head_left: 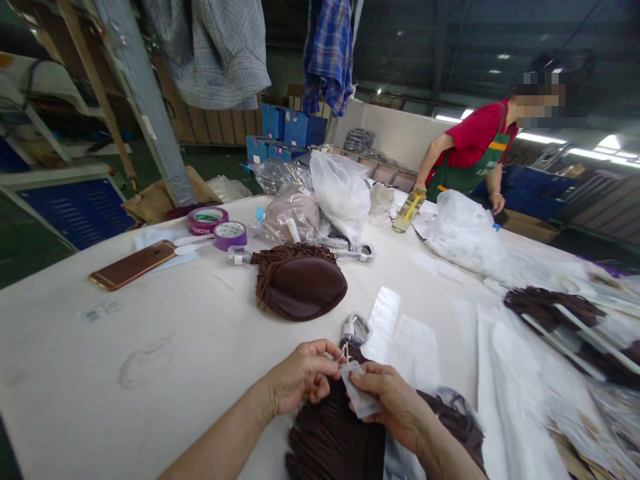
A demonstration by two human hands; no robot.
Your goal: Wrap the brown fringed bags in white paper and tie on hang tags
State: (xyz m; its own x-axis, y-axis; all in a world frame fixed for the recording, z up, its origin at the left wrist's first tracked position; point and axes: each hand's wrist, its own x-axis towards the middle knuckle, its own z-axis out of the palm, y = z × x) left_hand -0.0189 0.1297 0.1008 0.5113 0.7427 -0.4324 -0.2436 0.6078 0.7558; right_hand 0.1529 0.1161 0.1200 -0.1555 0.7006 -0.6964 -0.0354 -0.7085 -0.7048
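My right hand (385, 397) grips a small whitish tag (361, 393), thumb on top. My left hand (306, 375) is pinched at a thin light string (345, 351) running from the tag toward a wrapped metal ring (356, 328). Beneath both hands lies a dark brown fringed bag (330, 433), its lower part cut off by the frame. A second brown bag (305, 287), with a smooth rounded face and fringe behind, rests farther up the table, touched by neither hand.
White sheets (413, 343) lie right of my hands. Tape rolls (230, 235) and a phone (133, 265) are at the left. Plastic bags (340, 187) stand at the back. A co-worker in a green apron (465, 170) holds a yellowish object (409, 210). More fringed pieces (555, 310) lie right.
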